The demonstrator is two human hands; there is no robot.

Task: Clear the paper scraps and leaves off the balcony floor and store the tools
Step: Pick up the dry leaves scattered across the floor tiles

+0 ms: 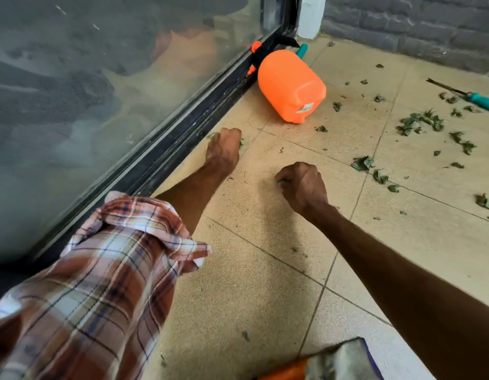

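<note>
Floor [265, 270]: beige square tiles with a fine speckled texture, divided by thin dark grout lines; surface is dusty and carries small green crumbs.
Left boundary: a dark sliding-door track [166, 144] runs diagonally from lower left to upper centre; above it stands a glass panel [100, 78] with a hazy, smeared reflection.
Far boundary: a grey brick wall [402, 23]; a white post [310, 15] stands in the corner where wall and track meet.

Leaves [420, 123]: dried green fragments scattered over the right half of the floor, densest in a cluster at upper right; isolated pieces lie toward the centre and beside the track.
Orange sprayer [291, 86]: lying on its side, nozzle end against the track, base toward the camera; a teal handle [302, 50] shows just behind it.
Teal-handled tool [481, 101]: flat on the floor at the right edge, its metal end pointing left, among the leaves.

Left hand [224, 149]: knuckles up, fingers curled down onto the floor just beside the track, leaf bits at either side; whether it grips anything cannot be told; a rolled plaid sleeve [100, 283] covers the upper arm.
Right hand [302, 185]: closed in a fist above the floor, a green leaf fragment pinched between the fingers.
Grey cloth [339, 360]: at the bottom edge, blurred.
</note>
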